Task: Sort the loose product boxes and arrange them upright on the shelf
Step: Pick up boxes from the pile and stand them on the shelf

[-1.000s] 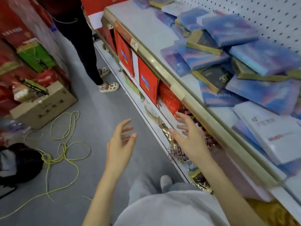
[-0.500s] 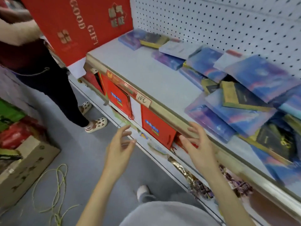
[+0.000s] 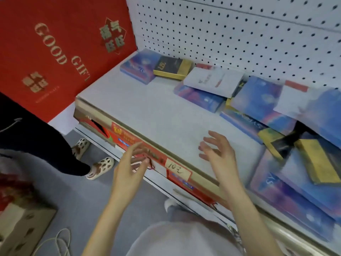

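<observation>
Currently pre-grasp, nothing picked yet. Both hands are empty. Left hand (image 3: 129, 169) hangs in front of the front rail (image 3: 204, 179), fingers loose and holding nothing; can't tell if it touches the rail. Right hand (image 3: 219, 154) is over the bare front part of the shelf (image 3: 156, 111), fingers spread, clear of every box.

All boxes lie flat or tilted, none upright. Blue box (image 3: 137, 66) and black-and-gold box (image 3: 171, 68) sit far left by the pegboard (image 3: 239, 34). White box (image 3: 214, 80) leans on a second blue box (image 3: 201, 97). To the right is an overlapping heap (image 3: 287, 196) of mixed blue, black-gold and white. The right side is blurred, so the stacking order there is unclear.

Judgement: sorting hasn't started, progress is near zero. The next move calls for the right hand to reach the nearest heap box, pinch its thin edges and lift it free without dragging neighbours. Then stand it on edge against the pegboard, left hand steadying the row so it doesn't domino. The bare mid-shelf patch looks like usable staging space.
</observation>
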The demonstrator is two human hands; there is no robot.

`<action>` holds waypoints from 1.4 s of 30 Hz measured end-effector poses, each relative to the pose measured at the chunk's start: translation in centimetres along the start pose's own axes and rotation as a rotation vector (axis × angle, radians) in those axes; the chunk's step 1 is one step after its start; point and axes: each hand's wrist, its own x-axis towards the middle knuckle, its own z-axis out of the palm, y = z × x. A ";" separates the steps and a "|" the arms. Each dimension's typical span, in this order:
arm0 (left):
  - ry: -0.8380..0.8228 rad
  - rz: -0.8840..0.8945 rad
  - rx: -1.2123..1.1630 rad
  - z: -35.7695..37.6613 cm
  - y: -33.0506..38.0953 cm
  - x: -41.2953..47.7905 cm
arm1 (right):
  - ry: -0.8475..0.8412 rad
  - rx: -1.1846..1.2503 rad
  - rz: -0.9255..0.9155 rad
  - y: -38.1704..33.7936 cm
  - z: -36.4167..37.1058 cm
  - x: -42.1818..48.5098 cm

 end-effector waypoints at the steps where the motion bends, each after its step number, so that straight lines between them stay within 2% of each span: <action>1: 0.014 0.005 0.025 -0.6 -0.1 1.4 | 0.013 0.082 0.037 -0.4 0.8 1.4; 5: 0.040 0.026 0.109 -2.5 -0.6 7.3 | 0.073 0.316 0.142 -2.5 3.4 6.9; 10: -0.103 0.094 0.331 -3.0 -0.7 13.4 | 0.187 0.683 0.265 -4.6 5.1 12.5; 13: -0.201 0.212 0.428 -3.0 -0.8 17.3 | 0.289 0.747 0.262 -5.4 5.3 15.3; 18: -0.476 0.257 0.454 -3.3 -0.9 22.3 | 0.440 0.901 0.281 -6.1 6.1 18.2; 22: -0.522 0.354 0.454 -3.1 -1.8 25.3 | 0.666 0.862 0.216 -6.0 7.7 19.7; 25: -0.580 0.247 0.319 -3.4 -1.4 25.5 | 0.736 0.888 0.158 -6.4 8.8 18.6; 29: -0.646 0.003 0.031 -3.5 0.7 25.2 | 0.570 0.991 0.164 -7.3 12.4 12.7; 32: -0.677 -0.163 -0.324 -2.8 2.4 24.8 | 0.544 1.072 0.289 -7.0 16.9 8.6; 35: -0.590 -0.419 -0.662 -2.5 3.5 24.2 | 0.531 1.136 0.356 -6.0 20.4 6.5; 38: -0.472 -0.554 -0.742 -2.8 3.5 23.8 | 0.517 1.014 0.356 -5.5 21.8 5.5; 42: -0.422 -0.593 -0.762 -4.2 3.1 24.0 | 0.476 0.799 0.304 -5.5 20.6 5.7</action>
